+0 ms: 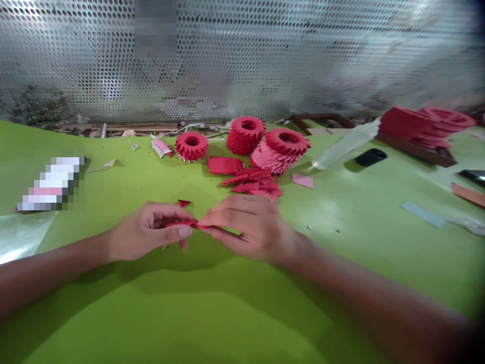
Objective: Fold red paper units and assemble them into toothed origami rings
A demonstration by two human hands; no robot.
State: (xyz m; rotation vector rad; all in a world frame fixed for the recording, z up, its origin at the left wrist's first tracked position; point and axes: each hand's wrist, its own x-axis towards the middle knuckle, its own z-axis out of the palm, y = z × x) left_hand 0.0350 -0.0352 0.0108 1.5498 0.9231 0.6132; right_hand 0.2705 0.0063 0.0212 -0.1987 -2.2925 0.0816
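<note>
Over the near part of the green table [204,313], my left hand [146,230] pinches a small folded red paper piece [193,223] between thumb and fingers. My right hand [250,225] comes from the other side, its thumb and fingertips closed on the same red paper. The hands nearly meet there, and their fingers hide part of the paper. Just behind them lies a small red paper triangle [184,202]. A pile of folded red paper pieces [252,181] rests beyond my right hand, beside a stack of red paper rectangles [226,165].
Ring-shaped folded-paper pieces, a red ring [191,146], a red stack [246,135] and a pink-and-red stack [281,150], stand at the back. Rightward are a translucent bottle [346,144], a black cylinder [371,157] and a brown tray [420,146]. A blurred-out flat object [53,183] lies left.
</note>
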